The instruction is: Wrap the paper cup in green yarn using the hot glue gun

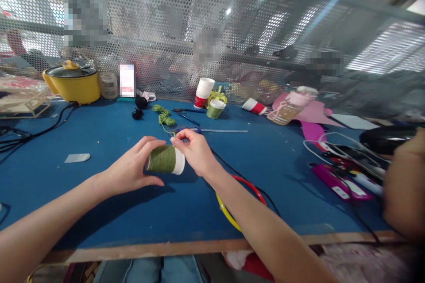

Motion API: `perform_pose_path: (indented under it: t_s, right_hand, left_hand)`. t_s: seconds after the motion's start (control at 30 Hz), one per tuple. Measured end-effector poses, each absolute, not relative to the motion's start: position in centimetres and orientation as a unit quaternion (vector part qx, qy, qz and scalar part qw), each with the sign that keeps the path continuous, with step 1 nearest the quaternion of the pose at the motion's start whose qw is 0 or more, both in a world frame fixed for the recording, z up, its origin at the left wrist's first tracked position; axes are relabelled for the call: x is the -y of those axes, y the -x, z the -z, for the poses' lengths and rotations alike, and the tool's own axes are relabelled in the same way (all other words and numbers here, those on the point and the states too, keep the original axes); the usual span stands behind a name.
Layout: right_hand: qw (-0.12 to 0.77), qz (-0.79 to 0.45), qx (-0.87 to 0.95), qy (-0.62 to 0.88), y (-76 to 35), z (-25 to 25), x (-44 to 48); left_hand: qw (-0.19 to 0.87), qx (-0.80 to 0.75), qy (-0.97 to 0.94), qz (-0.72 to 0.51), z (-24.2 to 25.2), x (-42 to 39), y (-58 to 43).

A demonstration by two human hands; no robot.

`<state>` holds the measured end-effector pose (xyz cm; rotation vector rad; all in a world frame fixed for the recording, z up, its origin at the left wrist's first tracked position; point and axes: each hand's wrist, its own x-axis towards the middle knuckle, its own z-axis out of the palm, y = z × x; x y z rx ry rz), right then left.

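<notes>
A white paper cup wrapped in green yarn (161, 159) lies on its side in the air above the blue table, its bare white rim pointing right. My left hand (134, 166) holds it at the wrapped end, thumb below and fingers over the top. Beside the rim, my right hand (192, 148) pinches the green yarn between thumb and forefinger. From there the strand runs back to a loose pile of green yarn (166, 118) on the table. Behind my right hand lies a glue gun, partly hidden, with a translucent glue stick (226, 131).
Pliers (187, 117), a green-wrapped cup (215, 109) and stacked paper cups (203, 93) stand or lie further back. A yellow pot (75, 84) is at back left. Red and yellow tubing (229, 212) lies under my right forearm. Another person's arm (405, 185) rests at right, near a purple power strip (340, 182).
</notes>
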<state>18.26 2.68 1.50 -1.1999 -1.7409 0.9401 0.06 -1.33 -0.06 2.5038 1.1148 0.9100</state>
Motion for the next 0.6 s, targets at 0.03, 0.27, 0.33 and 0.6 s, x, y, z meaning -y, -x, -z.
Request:
perform_pose_path:
  t_s: [0.03, 0.27, 0.33, 0.6]
  right_hand:
    - [0.408, -0.352, 0.696, 0.475, -18.1, -1.5, -2.6]
    - [0.433, -0.226, 0.757, 0.434, -17.2, -1.1, -1.6]
    - [0.422, -0.216, 0.773, 0.421, -17.2, -1.1, -1.4]
    - [0.396, -0.284, 0.768, 0.416, -17.6, -2.3, -1.5]
  left_hand:
    - [0.162, -0.4, -0.846, -0.314, 0.1, 1.3, -0.2]
    - [0.254, -0.485, -0.769, -0.329, 0.5, 1.5, -1.0]
    - [0.246, -0.472, -0.778, -0.335, 0.6, 1.5, -1.0]
    - [0.193, -0.423, -0.814, -0.349, 0.5, 1.4, -0.5]
